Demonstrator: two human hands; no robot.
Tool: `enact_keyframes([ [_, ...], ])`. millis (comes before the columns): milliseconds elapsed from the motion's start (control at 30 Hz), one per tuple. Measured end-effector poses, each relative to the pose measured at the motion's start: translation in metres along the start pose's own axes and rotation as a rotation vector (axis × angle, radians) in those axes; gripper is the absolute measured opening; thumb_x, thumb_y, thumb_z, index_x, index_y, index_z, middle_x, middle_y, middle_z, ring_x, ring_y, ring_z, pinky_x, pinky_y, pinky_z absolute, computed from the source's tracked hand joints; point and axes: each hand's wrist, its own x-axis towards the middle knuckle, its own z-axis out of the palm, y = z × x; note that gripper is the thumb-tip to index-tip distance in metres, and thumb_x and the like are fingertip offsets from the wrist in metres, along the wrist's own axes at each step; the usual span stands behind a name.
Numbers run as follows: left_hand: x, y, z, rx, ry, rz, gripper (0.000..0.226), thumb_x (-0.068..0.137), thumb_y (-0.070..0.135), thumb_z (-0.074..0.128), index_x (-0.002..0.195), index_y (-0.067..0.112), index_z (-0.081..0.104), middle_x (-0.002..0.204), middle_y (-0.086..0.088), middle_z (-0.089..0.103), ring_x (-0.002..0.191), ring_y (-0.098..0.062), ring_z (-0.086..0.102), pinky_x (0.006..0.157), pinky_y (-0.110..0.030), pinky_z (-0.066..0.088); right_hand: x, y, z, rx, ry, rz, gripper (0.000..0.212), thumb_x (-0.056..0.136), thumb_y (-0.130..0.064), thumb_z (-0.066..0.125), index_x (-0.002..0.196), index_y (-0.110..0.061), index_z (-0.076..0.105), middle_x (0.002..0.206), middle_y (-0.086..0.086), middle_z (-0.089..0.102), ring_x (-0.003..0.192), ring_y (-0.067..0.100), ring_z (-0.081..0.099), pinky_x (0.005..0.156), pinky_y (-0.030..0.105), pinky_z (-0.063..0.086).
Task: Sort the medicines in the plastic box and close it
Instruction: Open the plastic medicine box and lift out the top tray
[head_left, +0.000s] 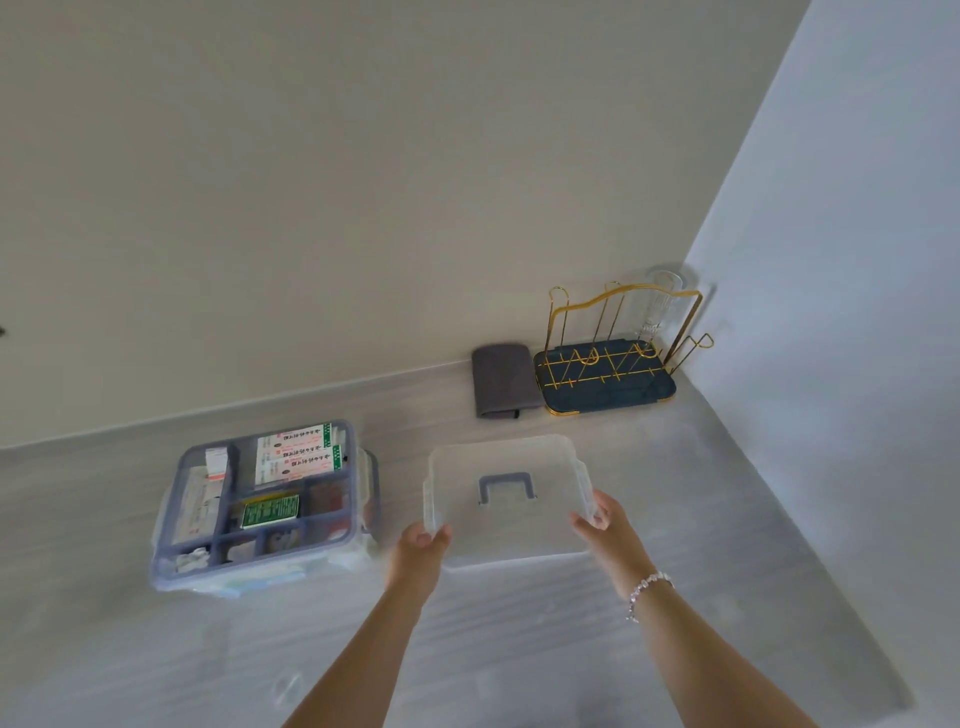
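Bare forearms are reaching forward from the near edge of the pale grey countertop (727, 519). Left hand (422, 540) and right hand (597, 517) are each gripping 1 side edge of the translucent plastic lid with the grey handle (506, 493), right wrist wearing a beaded bracelet (647, 590). Closing step appears underway; next move calls for carrying the lid leftward and aligning it over the clear plastic box with the blue divider tray (265, 506), where white and green medicine packets (296, 457) are lying sorted. Farther back, a folded grey cloth (501, 379) and gold wire rack (613, 358) are standing.
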Motion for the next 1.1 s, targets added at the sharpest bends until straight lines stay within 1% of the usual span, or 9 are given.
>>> enact_keyframes([
  [133, 0.002, 0.005, 0.002, 0.061, 0.001, 0.001, 0.053, 0.091, 0.041, 0.05, 0.129, 0.004, 0.046, 0.119, -0.02, 0.058, 0.105, -0.032, 0.057, 0.085, -0.035, 0.045, 0.0, 0.003, 0.004, -0.081, 0.007, -0.018, 0.07, 0.086, -0.026, 0.062, 0.144, -0.015, 0.025, 0.151, 0.006, 0.032, 0.139, 0.024, 0.031, 0.107, 0.036, 0.033],
  [300, -0.014, 0.02, -0.002, 0.14, 0.081, 0.185, 0.053, 0.093, 0.039, 0.045, 0.139, 0.013, 0.038, 0.136, -0.013, 0.047, 0.122, -0.027, 0.048, 0.099, -0.039, 0.043, -0.005, -0.014, 0.017, -0.259, 0.163, -0.171, 0.061, 0.084, -0.033, 0.063, 0.138, -0.015, 0.04, 0.14, 0.008, 0.048, 0.131, 0.027, 0.039, 0.105, 0.041, 0.039],
  [533, -0.041, 0.043, -0.061, 0.033, 0.153, 0.445, 0.025, 0.094, 0.025, 0.04, 0.109, 0.02, 0.06, 0.105, -0.005, 0.067, 0.092, -0.018, 0.062, 0.075, -0.026, 0.045, -0.033, -0.068, 0.077, -0.155, 0.023, -0.359, 0.033, 0.086, -0.03, 0.061, 0.118, -0.022, 0.058, 0.115, -0.009, 0.063, 0.109, 0.009, 0.058, 0.076, 0.005, 0.039],
  [733, -0.044, 0.032, -0.141, 0.034, 0.204, 0.536, 0.022, 0.094, 0.022, 0.043, 0.106, 0.021, 0.062, 0.098, -0.001, 0.066, 0.083, -0.016, 0.063, 0.073, -0.029, 0.053, -0.061, -0.104, 0.151, -0.158, -0.011, -0.456, 0.029, 0.085, -0.03, 0.062, 0.113, -0.023, 0.061, 0.107, -0.013, 0.063, 0.095, 0.001, 0.057, 0.073, 0.006, 0.04],
  [833, -0.035, 0.018, -0.177, 0.125, 0.291, 0.556, 0.02, 0.094, 0.023, 0.043, 0.1, 0.02, 0.062, 0.102, 0.001, 0.065, 0.083, -0.015, 0.059, 0.065, -0.021, 0.043, -0.072, -0.111, 0.186, -0.209, -0.002, -0.486, 0.029, 0.085, -0.03, 0.062, 0.113, -0.022, 0.063, 0.106, -0.01, 0.066, 0.087, -0.002, 0.056, 0.069, 0.005, 0.041],
  [900, -0.027, 0.008, -0.197, 0.16, 0.292, 0.527, 0.022, 0.093, 0.024, 0.045, 0.104, 0.018, 0.064, 0.111, -0.004, 0.066, 0.092, -0.018, 0.061, 0.071, -0.025, 0.047, -0.076, -0.114, 0.207, -0.248, 0.014, -0.515, 0.029, 0.085, -0.029, 0.063, 0.113, -0.02, 0.063, 0.107, -0.005, 0.067, 0.082, -0.002, 0.055, 0.066, 0.001, 0.042],
  [967, -0.018, -0.003, -0.214, 0.248, 0.288, 0.507, 0.031, 0.093, 0.028, 0.048, 0.117, 0.016, 0.062, 0.124, -0.005, 0.061, 0.111, -0.022, 0.057, 0.09, -0.034, 0.049, -0.077, -0.114, 0.226, -0.308, 0.025, -0.53, 0.032, 0.085, -0.028, 0.063, 0.116, -0.018, 0.062, 0.109, -0.003, 0.066, 0.08, -0.001, 0.054, 0.063, -0.003, 0.04],
  [1033, -0.012, -0.015, -0.227, 0.352, 0.335, 0.495, 0.035, 0.092, 0.033, 0.049, 0.122, 0.019, 0.058, 0.133, -0.003, 0.053, 0.124, -0.024, 0.045, 0.104, -0.042, 0.039, -0.076, -0.112, 0.241, -0.378, 0.05, -0.524, 0.035, 0.084, -0.029, 0.063, 0.117, -0.017, 0.061, 0.112, -0.002, 0.063, 0.085, 0.004, 0.056, 0.061, 0.001, 0.042],
  [1100, -0.007, -0.025, -0.238, 0.394, 0.393, 0.477, 0.039, 0.091, 0.035, 0.05, 0.127, 0.021, 0.054, 0.141, -0.002, 0.044, 0.132, -0.025, 0.034, 0.11, -0.043, 0.03, -0.072, -0.109, 0.251, -0.446, 0.122, -0.532, 0.036, 0.084, -0.028, 0.063, 0.117, -0.015, 0.06, 0.113, 0.003, 0.061, 0.095, 0.013, 0.056, 0.073, 0.009, 0.044],
])
